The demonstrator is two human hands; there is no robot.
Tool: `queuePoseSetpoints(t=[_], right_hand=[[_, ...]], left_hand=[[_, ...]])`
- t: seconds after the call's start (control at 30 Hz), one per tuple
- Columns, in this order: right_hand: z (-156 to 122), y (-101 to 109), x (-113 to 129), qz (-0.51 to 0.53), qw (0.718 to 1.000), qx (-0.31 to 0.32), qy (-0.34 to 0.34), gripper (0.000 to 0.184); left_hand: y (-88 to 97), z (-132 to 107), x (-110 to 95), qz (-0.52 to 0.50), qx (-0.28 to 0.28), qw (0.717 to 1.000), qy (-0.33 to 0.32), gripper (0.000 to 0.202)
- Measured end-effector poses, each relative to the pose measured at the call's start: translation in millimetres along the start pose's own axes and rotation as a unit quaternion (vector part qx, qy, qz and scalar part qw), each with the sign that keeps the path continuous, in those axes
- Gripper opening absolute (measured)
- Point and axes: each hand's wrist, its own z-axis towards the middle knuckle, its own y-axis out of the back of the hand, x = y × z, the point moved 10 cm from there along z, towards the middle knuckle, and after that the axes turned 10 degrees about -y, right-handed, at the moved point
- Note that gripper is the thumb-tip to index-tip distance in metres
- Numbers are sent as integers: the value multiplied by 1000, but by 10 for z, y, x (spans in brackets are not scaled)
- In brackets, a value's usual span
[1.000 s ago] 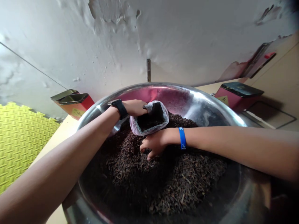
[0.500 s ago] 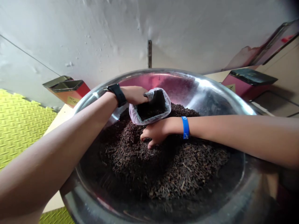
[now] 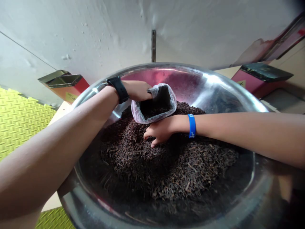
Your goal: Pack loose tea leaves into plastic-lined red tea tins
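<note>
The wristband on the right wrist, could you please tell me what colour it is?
The wristband is bright blue; the head view shows it best.

Glossy steel basin [image 3: 228, 86], thin translucent plastic bag [image 3: 143, 118], rough matt dried leaves [image 3: 166, 171]

Tan tabletop [image 3: 59, 110] carried the big steel basin [image 3: 214, 75], open red tin [image 3: 69, 87] left, lidded red tin [image 3: 258, 80] right.
</note>
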Motion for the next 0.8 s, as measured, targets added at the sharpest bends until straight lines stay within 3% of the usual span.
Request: queuePoseSetpoints(t=[0.5,0.8], right_hand=[[28,-26,-29,-17,1000,-4,7,49],[20,-20,-33,-1,1000,0,-1,49]], left_hand=[[-14,0,17,-2,3,1000,0,35],[24,-47,-109,28,1,999,-29,36]])
